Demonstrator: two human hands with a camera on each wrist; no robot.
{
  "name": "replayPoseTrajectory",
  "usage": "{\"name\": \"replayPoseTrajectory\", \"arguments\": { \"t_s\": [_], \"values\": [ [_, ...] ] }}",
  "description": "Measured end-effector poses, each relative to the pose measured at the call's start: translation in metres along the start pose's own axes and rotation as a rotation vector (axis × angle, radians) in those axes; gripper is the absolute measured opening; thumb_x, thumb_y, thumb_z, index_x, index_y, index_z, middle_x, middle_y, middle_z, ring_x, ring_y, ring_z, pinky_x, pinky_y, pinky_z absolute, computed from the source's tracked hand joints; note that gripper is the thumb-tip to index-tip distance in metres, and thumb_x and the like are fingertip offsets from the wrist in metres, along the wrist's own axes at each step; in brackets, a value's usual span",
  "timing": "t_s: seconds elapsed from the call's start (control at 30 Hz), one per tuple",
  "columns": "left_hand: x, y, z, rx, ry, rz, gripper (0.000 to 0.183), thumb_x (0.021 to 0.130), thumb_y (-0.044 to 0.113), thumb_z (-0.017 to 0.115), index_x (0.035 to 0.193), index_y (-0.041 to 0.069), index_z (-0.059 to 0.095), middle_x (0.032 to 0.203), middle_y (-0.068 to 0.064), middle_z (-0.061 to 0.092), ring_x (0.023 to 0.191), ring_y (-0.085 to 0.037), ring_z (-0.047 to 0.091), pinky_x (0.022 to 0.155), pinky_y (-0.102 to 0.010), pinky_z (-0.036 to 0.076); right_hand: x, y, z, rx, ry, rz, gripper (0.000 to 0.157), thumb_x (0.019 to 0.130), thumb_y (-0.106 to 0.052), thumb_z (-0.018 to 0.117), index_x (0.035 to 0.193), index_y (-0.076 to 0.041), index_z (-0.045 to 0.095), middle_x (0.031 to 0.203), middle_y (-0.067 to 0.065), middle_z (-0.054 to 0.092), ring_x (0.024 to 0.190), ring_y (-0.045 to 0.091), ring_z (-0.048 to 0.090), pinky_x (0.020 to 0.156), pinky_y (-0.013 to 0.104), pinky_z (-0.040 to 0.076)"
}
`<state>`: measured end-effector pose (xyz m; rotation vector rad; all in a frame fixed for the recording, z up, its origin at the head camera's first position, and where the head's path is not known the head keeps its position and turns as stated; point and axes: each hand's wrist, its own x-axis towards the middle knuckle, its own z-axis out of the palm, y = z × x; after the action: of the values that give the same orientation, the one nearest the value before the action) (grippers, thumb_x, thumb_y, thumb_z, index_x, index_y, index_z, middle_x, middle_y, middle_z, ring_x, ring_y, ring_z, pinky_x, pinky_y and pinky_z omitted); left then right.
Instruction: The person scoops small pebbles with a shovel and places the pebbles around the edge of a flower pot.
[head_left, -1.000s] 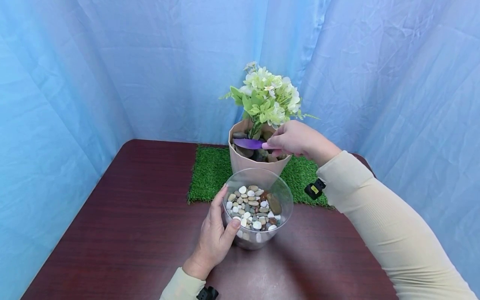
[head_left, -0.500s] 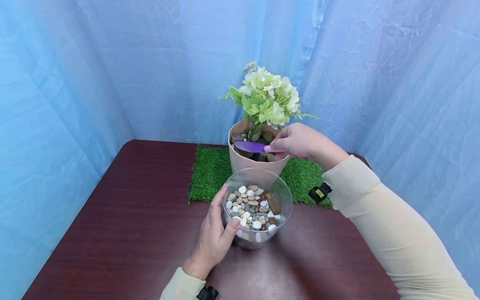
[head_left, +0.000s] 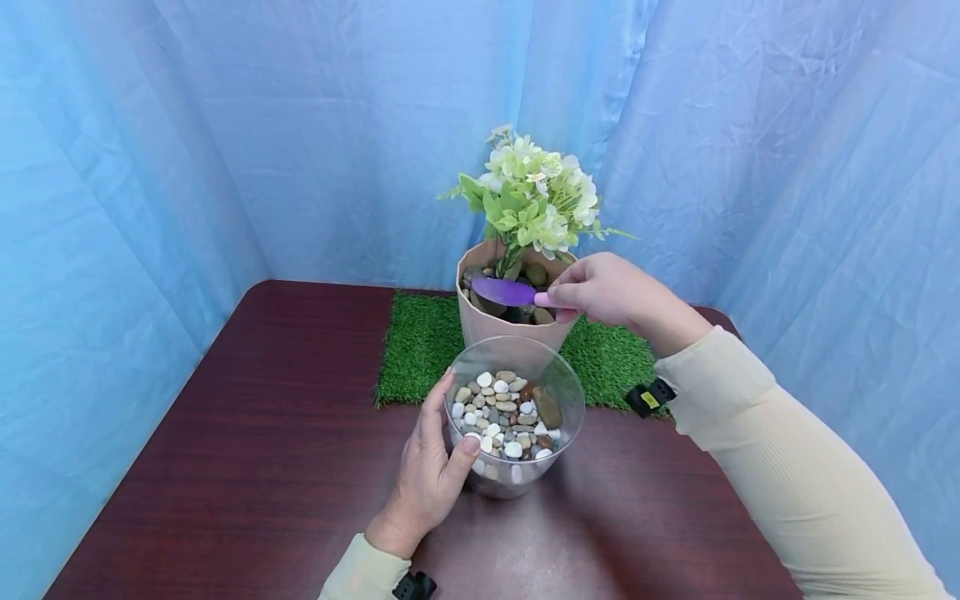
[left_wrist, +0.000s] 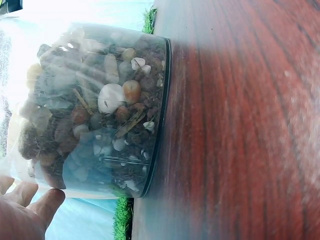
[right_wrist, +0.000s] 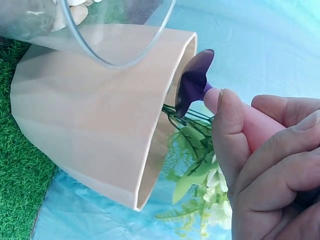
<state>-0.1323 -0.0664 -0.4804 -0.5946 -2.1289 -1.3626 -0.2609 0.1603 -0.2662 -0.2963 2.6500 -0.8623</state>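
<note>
My right hand grips the pink handle of a small garden trowel. The trowel's purple blade points left over the mouth of a beige faceted flower pot; in the right wrist view the blade is tilted at the pot's rim. Large dark and brown stones fill the pot around the stems of a white-flowered plant. Nearer me, my left hand holds the left side of a clear plastic container, its thumb by the rim. White, tan and grey pebbles lie inside it.
Under the pot lies a rectangle of artificial grass on the dark red-brown table. Blue curtains hang close behind and along both sides. The clear container stands directly in front of the pot.
The right hand and trowel have shifted slightly right and toward me above the pot, the blade tilting more. Left hand and container stay in place.
</note>
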Motion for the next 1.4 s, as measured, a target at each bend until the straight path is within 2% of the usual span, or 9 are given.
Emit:
{"name": "replayPoseTrajectory", "arguments": {
  "t_s": [0.13, 0.23, 0.4, 0.63, 0.73, 0.97, 1.0, 1.23, 1.4],
  "values": [
    [0.000, 0.000, 0.000, 0.000, 0.001, 0.004, 0.071, 0.099, 0.043, 0.048, 0.153, 0.007, 0.020, 0.153, -0.011, 0.033, 0.136, -0.027, 0.038, 0.112, -0.029, 0.028, -0.011, 0.001, -0.003, -0.039, 0.026, -0.019, 0.035, 0.091, -0.043, 0.063, 0.109, -0.014, 0.071, 0.093, 0.004, 0.072, 0.065, 0.016, 0.050, 0.058, 0.031, 0.042],
    [0.001, 0.000, 0.001, -0.004, 0.001, 0.006, 0.071, 0.099, 0.042, 0.049, 0.153, 0.007, 0.020, 0.153, -0.011, 0.033, 0.136, -0.028, 0.039, 0.112, -0.029, 0.029, -0.021, 0.002, -0.004, -0.086, 0.049, -0.032, 0.040, 0.090, -0.051, 0.062, 0.110, -0.017, 0.070, 0.092, 0.000, 0.072, 0.077, 0.018, 0.056, 0.068, 0.035, 0.043],
    [0.001, 0.000, 0.001, -0.001, 0.002, 0.004, 0.071, 0.098, 0.042, 0.049, 0.153, 0.007, 0.020, 0.153, -0.011, 0.033, 0.135, -0.030, 0.040, 0.112, -0.029, 0.029, -0.040, 0.003, -0.004, -0.127, 0.091, -0.051, 0.045, 0.085, -0.062, 0.061, 0.107, -0.023, 0.070, 0.089, -0.003, 0.072, 0.066, 0.017, 0.052, 0.062, 0.036, 0.041],
    [0.000, -0.001, 0.001, -0.012, -0.005, -0.005, 0.071, 0.099, 0.041, 0.049, 0.153, 0.007, 0.019, 0.153, -0.012, 0.032, 0.134, -0.031, 0.041, 0.111, -0.029, 0.031, -0.063, 0.006, -0.004, -0.186, 0.172, -0.143, 0.038, 0.086, -0.062, 0.060, 0.099, -0.029, 0.073, 0.084, -0.006, 0.069, 0.069, 0.017, 0.055, 0.065, 0.035, 0.044],
    [0.000, 0.000, 0.001, -0.019, -0.007, -0.007, 0.071, 0.099, 0.042, 0.048, 0.153, 0.007, 0.019, 0.154, -0.011, 0.032, 0.135, -0.030, 0.041, 0.111, -0.029, 0.031, -0.072, 0.005, -0.005, -0.210, 0.177, -0.171, 0.035, 0.085, -0.062, 0.061, 0.097, -0.032, 0.073, 0.079, -0.008, 0.068, 0.061, 0.017, 0.051, 0.062, 0.035, 0.043],
    [0.000, 0.000, 0.001, -0.037, -0.007, -0.003, 0.071, 0.099, 0.040, 0.050, 0.153, 0.007, 0.019, 0.154, -0.011, 0.032, 0.134, -0.032, 0.041, 0.111, -0.028, 0.031, -0.088, 0.000, -0.004, -0.332, 0.194, -0.195, 0.030, 0.085, -0.062, 0.061, 0.094, -0.036, 0.072, 0.054, -0.007, 0.049, 0.045, 0.011, 0.034, 0.048, 0.031, 0.034],
    [0.000, 0.000, 0.001, -0.035, -0.007, -0.004, 0.071, 0.099, 0.040, 0.050, 0.153, 0.008, 0.019, 0.154, -0.011, 0.031, 0.134, -0.032, 0.041, 0.111, -0.028, 0.031, -0.090, -0.001, -0.003, -0.346, 0.194, -0.195, 0.029, 0.085, -0.062, 0.061, 0.094, -0.036, 0.072, 0.052, -0.007, 0.047, 0.045, 0.011, 0.034, 0.047, 0.031, 0.033],
    [0.000, 0.001, 0.000, -0.016, -0.011, -0.019, 0.070, 0.099, 0.041, 0.050, 0.154, 0.009, 0.019, 0.154, -0.009, 0.032, 0.134, -0.031, 0.041, 0.111, -0.028, 0.031, -0.103, -0.007, 0.005, -0.444, 0.209, -0.221, 0.017, 0.087, -0.052, 0.066, 0.090, -0.037, 0.073, 0.064, -0.019, 0.061, 0.052, 0.009, 0.049, 0.051, 0.030, 0.039],
    [-0.001, 0.001, -0.001, -0.012, -0.020, -0.033, 0.071, 0.098, 0.038, 0.052, 0.154, 0.010, 0.019, 0.155, -0.008, 0.031, 0.134, -0.031, 0.041, 0.110, -0.028, 0.032, -0.110, -0.014, 0.011, -0.544, 0.257, -0.239, 0.008, 0.087, -0.046, 0.068, 0.085, -0.039, 0.072, 0.058, -0.024, 0.056, 0.051, 0.006, 0.050, 0.047, 0.029, 0.038]
  ]
}}
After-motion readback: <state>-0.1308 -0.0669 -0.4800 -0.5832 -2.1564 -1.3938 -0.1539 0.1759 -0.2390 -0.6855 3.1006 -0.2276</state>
